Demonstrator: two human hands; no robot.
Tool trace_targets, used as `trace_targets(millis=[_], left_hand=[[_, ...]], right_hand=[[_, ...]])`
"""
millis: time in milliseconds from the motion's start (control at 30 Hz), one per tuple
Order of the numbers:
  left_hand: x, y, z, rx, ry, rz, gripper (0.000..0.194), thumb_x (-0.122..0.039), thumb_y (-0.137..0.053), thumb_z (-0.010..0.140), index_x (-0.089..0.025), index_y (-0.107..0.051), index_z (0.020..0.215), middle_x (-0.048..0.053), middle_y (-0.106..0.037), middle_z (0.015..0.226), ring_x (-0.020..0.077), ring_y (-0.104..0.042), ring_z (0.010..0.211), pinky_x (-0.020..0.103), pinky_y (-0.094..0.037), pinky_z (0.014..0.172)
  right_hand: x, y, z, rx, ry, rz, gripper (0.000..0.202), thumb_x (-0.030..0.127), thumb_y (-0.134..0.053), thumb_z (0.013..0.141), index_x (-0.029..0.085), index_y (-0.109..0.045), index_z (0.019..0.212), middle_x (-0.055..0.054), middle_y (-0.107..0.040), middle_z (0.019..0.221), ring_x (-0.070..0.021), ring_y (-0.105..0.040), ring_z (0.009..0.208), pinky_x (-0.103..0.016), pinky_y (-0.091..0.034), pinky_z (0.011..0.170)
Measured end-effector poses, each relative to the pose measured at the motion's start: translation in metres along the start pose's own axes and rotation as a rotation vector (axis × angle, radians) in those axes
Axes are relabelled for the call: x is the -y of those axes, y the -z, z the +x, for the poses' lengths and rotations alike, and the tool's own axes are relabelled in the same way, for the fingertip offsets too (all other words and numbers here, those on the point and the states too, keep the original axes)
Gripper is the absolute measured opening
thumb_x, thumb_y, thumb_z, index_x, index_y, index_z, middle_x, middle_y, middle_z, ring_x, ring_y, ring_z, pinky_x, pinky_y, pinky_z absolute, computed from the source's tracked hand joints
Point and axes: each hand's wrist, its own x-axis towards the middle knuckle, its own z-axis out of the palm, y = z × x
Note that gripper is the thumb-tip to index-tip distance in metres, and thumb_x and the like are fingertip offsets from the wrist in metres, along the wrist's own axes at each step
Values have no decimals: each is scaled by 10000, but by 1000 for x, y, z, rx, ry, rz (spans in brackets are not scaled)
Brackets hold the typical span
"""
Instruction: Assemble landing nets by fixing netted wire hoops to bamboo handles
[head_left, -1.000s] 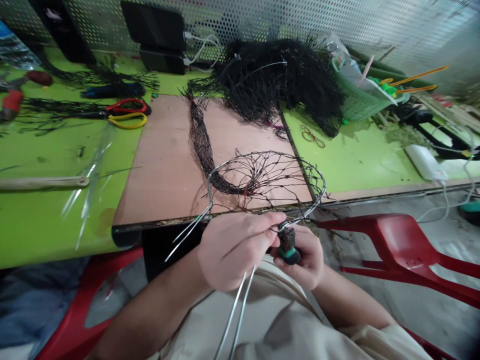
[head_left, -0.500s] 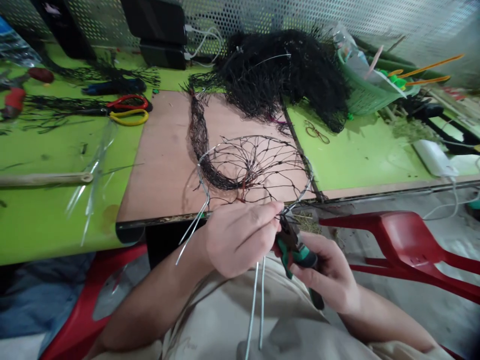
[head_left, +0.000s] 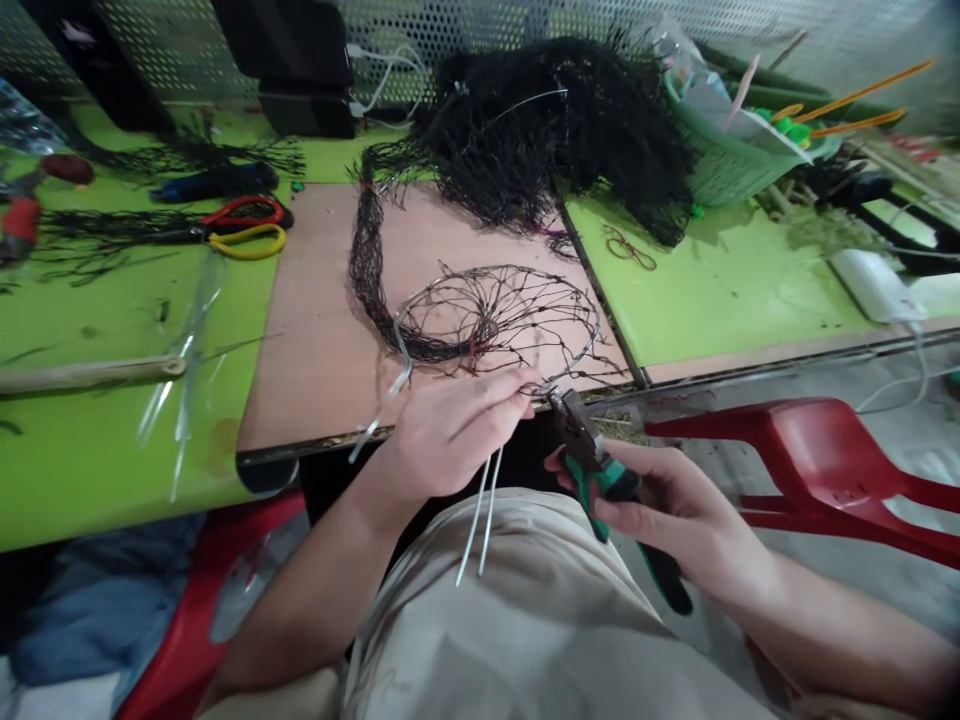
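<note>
My left hand (head_left: 461, 430) pinches the near side of a wire hoop (head_left: 598, 322), its fingers closed on the wire. Black netting (head_left: 517, 315) is strung across the hoop and gathers at a reddish tie near the middle, trailing off as a long bunched tail (head_left: 367, 250). Two wire ends stick out below my left hand, and another twisted pair points left past the wrist. My right hand (head_left: 675, 510) is wrapped round green-and-black pliers (head_left: 589, 450). The jaws are close to the hoop's near edge, just right of my left fingertips; whether they touch the wire I cannot tell.
A heap of black netting (head_left: 555, 130) lies at the back, beside a green basket (head_left: 742, 150). Scissors (head_left: 247, 228) and a wooden stick (head_left: 90, 374) are on the left. Red plastic chairs (head_left: 817, 460) stand below the table edge. A white power strip (head_left: 877, 285) sits at right.
My left hand and the hoop have moved slightly left and up in view. The pliers have drawn back right, apart from my left fingers, and more of their handles shows.
</note>
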Motion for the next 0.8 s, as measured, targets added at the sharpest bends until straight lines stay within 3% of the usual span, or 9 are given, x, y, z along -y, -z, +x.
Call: trace_targets(millis=[100, 200, 267, 467, 567, 667, 800], left_hand=[[2, -4, -6, -56, 13, -54, 155, -50, -632, 906, -103, -652, 1051, 155, -751, 1180, 172, -747, 1051, 240, -630, 872], [1, -5, -7, -111, 52, -41, 153, -49, -660, 889, -111, -651, 1028, 142, -761, 1162, 158, -757, 1011, 220, -636, 839], [0, -3, -6, -123, 70, -38, 138, -55, -641, 903, -137, -647, 1015, 109, -768, 1159, 144, -760, 992, 223, -644, 827], [-3, 4, 5, -127, 46, -30, 124, -77, -669, 891, -185, -649, 949, 26, -777, 1100, 148, -750, 988, 268, -667, 804], [-8, 1, 11, -223, 122, 25, 92, -137, -678, 902, -218, -671, 944, 12, -742, 1106, 122, -729, 938, 239, -668, 743], [-7, -3, 13, -301, 202, 90, 86, -196, -729, 880, -234, -684, 942, 24, -668, 1186, 124, -695, 967, 250, -659, 745], [1, 2, 14, -297, 44, 129, 187, -189, -809, 803, -268, -701, 934, 12, -627, 1228, 169, -668, 1050, 318, -639, 799]], right_hand=[[-4, -3, 6, -32, 195, -141, 270, 354, -713, 864, 230, -763, 1098, -105, -757, 1130, -256, -717, 1018, -331, -587, 839], [-8, -7, 12, -100, 428, -362, 68, 262, -689, 854, 203, -722, 848, -118, -750, 1086, -242, -725, 937, -311, -588, 727], [-9, -6, 13, -178, 580, -536, 97, 199, -698, 812, 198, -633, 739, -132, -727, 1091, -243, -719, 921, -324, -589, 724], [7, 26, 7, -349, 1118, -1195, 267, 110, -764, 646, 200, -564, 796, -229, -645, 1174, -364, -656, 979, -511, -571, 730], [29, 44, 6, -278, 1220, -1443, 313, 180, -840, 633, 169, -585, 814, -298, -648, 1145, -397, -659, 948, -530, -561, 700], [50, 52, 6, -261, 1235, -1572, 274, 247, -836, 704, 176, -596, 815, -274, -676, 1122, -360, -666, 913, -526, -558, 724], [63, 52, 6, -285, 1239, -1644, 180, 293, -748, 812, 210, -589, 804, -213, -697, 1112, -307, -669, 907, -492, -567, 733]])
